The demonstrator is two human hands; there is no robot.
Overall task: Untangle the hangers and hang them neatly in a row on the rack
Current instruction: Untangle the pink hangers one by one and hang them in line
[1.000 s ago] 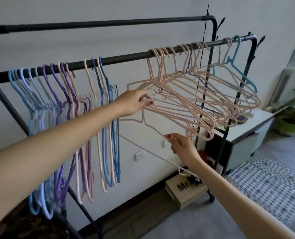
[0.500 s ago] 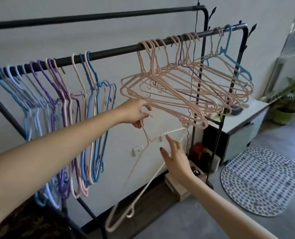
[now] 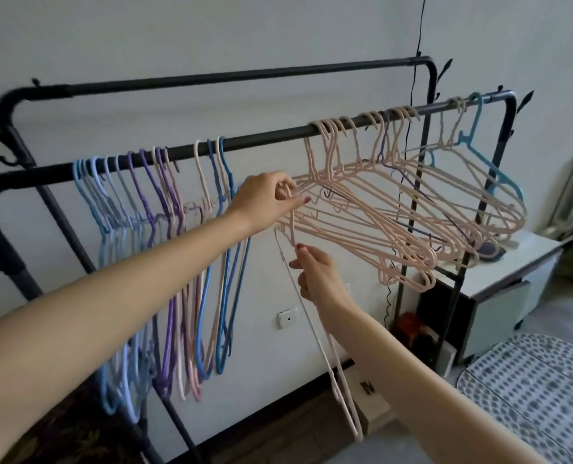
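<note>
Between my hands: loose pink hanger (image 3: 315, 316), now swinging free of tangled pink bunch (image 3: 372, 212). Left hand (image 3: 265, 200) pinching hook; right hand (image 3: 318, 276) regripping neck. Rehanging on rack (image 3: 265, 139) next.

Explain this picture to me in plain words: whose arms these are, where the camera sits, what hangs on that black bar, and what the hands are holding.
The camera is worn on a person's head and looks forward and down, so the two bare arms reaching in are that person's own. There is no machine here.

In front stands a black clothes rack with a second rail behind it. On the left of the front rail, blue, purple and pink hangers hang straight down in a row. On the right, a bunch of pink hangers sits splayed and tangled, with a teal hanger at the far end.

The left hand pinches the hook of one loose pink hanger, which dangles off the rail. The right hand grips the same hanger just below.

By the wall are a white cabinet and a spotted mat.
</note>
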